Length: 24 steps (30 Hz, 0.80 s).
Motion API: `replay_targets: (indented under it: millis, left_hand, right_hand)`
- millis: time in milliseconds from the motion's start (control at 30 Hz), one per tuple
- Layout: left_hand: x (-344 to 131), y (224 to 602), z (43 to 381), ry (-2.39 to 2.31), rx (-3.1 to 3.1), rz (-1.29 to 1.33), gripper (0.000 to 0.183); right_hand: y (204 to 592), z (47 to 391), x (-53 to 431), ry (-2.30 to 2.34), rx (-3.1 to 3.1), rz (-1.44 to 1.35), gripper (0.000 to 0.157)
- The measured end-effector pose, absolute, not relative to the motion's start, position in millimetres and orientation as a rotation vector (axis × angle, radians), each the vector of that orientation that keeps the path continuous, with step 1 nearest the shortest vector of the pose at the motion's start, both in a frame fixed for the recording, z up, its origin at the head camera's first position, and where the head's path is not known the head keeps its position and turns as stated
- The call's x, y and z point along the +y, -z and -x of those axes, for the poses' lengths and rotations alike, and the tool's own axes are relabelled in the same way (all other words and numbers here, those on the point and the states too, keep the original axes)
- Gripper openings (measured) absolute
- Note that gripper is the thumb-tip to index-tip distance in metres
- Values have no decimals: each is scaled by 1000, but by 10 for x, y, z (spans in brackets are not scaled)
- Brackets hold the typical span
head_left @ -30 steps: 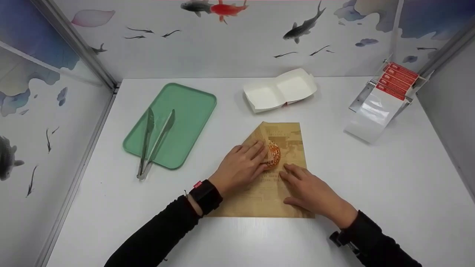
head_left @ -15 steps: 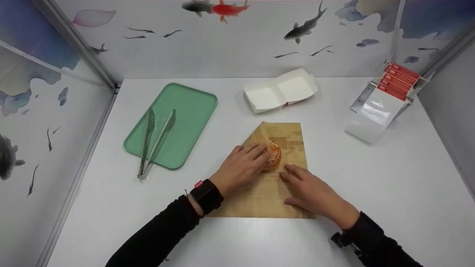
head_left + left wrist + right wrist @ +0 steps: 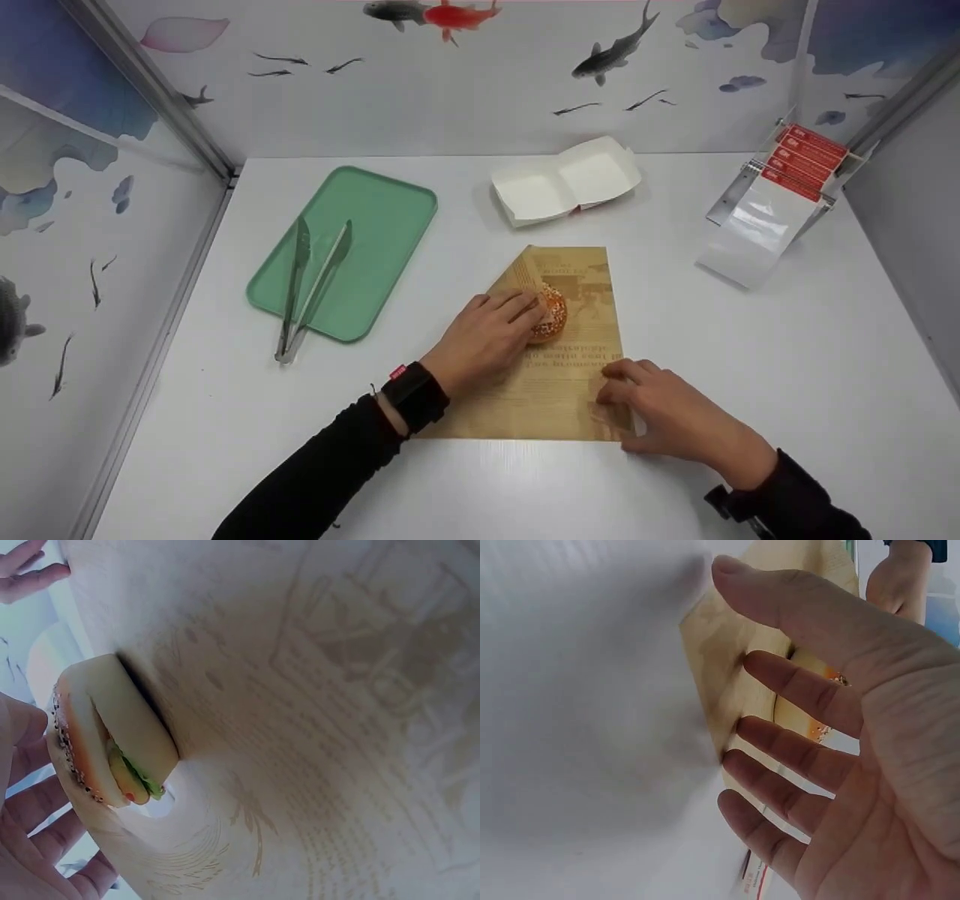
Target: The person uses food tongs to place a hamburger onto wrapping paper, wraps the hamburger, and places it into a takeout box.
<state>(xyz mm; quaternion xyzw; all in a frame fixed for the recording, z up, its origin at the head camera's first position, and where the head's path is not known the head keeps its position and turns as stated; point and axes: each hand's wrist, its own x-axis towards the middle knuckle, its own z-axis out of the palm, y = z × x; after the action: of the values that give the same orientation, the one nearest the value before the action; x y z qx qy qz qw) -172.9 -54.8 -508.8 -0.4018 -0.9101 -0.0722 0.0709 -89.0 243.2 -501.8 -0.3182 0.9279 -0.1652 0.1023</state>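
Observation:
A seeded-bun burger [image 3: 553, 313] sits on a sheet of brown printed wrapping paper [image 3: 544, 397], whose left side is folded up over part of it. Pale bun, lettuce and an orange-yellow filling show at the burger's side [image 3: 124, 739] in the left wrist view. My left hand [image 3: 487, 330] lies over the fold and rests on the burger's top with loosely bent fingers. At the paper's lower right edge is my right hand [image 3: 664, 409], thumb apart and fingertips over the sheet. Its spread fingers [image 3: 802, 754] hold nothing in the right wrist view.
At the left, metal tongs [image 3: 322, 281] lie across a green tray [image 3: 390, 247]. Behind the paper stands an opened white carton [image 3: 540, 191]. A metal rack with red-and-clear packets [image 3: 799, 169] is at the back right. Patterned walls [image 3: 480, 112] enclose the table.
My right hand has moved right and toward me, from the middle of the paper to its right edge. My left hand's fingers have bent slightly over the fold; the burger stays put.

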Motion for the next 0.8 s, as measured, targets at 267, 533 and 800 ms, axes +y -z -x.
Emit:
replay_targets:
  millis: [267,533,800]
  left_hand:
    - [-565,5095,1719,221,-2768,1199,42]
    - [-573,5106,1714,237,-2779,1201,44]
    - [-578,5113,1707,228,-2750,1204,49]
  right_hand:
    - [5098,918,2394,401,2841,1049,42]
    - [5235,1046,2381,419,2988,1083,27]
    - [5163,1308,2257,767,3044,944,18]
